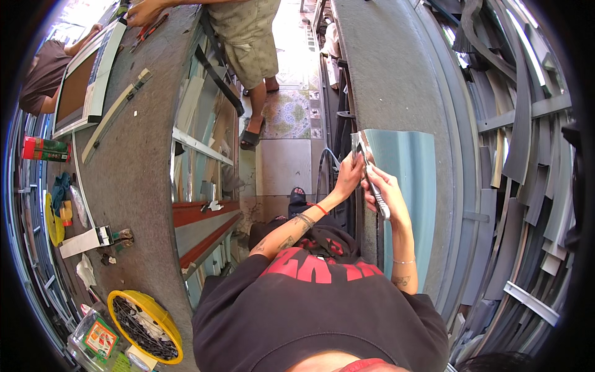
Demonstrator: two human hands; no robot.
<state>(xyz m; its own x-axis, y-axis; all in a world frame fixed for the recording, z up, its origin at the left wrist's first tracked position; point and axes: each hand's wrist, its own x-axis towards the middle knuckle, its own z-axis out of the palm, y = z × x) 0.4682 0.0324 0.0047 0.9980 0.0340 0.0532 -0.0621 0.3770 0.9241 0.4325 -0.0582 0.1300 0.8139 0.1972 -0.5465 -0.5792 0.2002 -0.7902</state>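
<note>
A utility knife (379, 201) with a grey and black handle lies in my right hand (385, 184), fingers wrapped round it and the blade end pointing away from me. My left hand (350, 174) is closed close beside the knife's front end, at the left edge of the blue-green sheet (409, 186). Its fingertips hide what they pinch. A narrow, shiny metal piece (355, 141) shows just beyond the fingers, by the sheet's far left corner. The wavy-looking sheet rests on the grey-covered bench (396, 68) under my right forearm.
Racks of long grey strips (520, 149) line the right side. Left of the aisle stands another bench (139, 186), with a framed panel (93, 77), red-handled pliers (149, 31) and a yellow basket (176, 338) of small dark parts. Two other people are at that bench's far end.
</note>
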